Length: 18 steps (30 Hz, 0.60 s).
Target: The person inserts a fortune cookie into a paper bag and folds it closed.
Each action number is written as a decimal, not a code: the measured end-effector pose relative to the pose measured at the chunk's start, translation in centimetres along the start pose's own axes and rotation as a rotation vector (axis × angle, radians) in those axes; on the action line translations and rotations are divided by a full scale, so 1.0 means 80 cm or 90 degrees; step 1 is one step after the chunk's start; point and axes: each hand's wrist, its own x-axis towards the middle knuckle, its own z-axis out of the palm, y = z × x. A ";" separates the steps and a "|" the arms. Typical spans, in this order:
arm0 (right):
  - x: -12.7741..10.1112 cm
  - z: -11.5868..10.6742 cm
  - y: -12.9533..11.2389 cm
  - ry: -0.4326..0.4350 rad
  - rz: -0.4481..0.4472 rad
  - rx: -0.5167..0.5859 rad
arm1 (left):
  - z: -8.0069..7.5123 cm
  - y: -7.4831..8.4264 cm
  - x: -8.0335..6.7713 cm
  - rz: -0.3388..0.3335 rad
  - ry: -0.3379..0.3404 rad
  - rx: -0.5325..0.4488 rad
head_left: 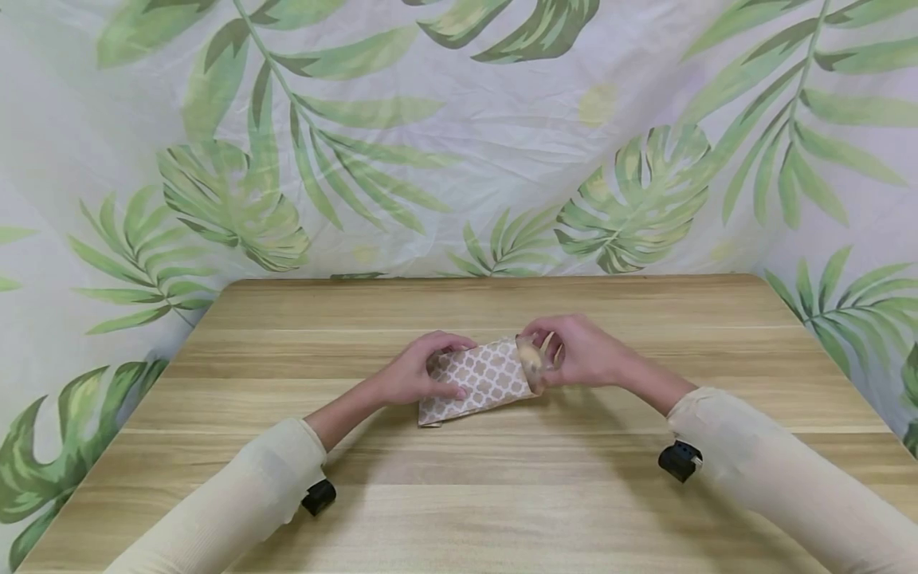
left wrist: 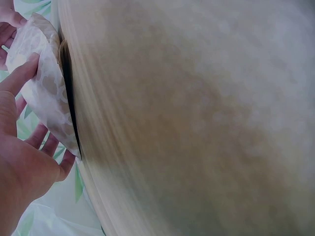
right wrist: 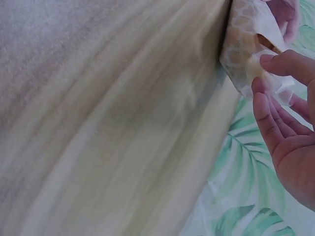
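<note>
A small paper bag (head_left: pixel 488 375) with a tan and white lattice pattern lies slanted above the middle of the table. My left hand (head_left: pixel 419 373) holds it by its left end, thumb on the near face. At the bag's right end, which is its open mouth, my right hand (head_left: pixel 584 351) pinches a clear plastic-wrapped item (head_left: pixel 531 363) with something pale yellow inside. Part of that item is hidden in the bag. In the right wrist view, the clear wrapping (right wrist: pixel 281 93) shows between thumb and fingers, and the bag's brown inside edge is visible beside it.
The wood-grain table (head_left: pixel 459 510) spreads out around both hands. Behind it hangs a white cloth (head_left: pixel 502 143) printed with green leaves, meeting the table's far edge. A black wrist device (head_left: pixel 679 461) is under the right sleeve, and another (head_left: pixel 319 497) under the left.
</note>
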 end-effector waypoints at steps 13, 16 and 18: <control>0.001 -0.004 -0.013 0.011 0.028 -0.061 | 0.001 0.000 -0.001 0.005 0.002 0.001; 0.004 0.003 -0.011 0.013 0.039 -0.056 | 0.001 -0.001 -0.001 0.005 0.001 0.001; 0.006 0.006 -0.009 0.020 0.038 -0.053 | 0.001 -0.002 -0.001 0.005 0.001 0.004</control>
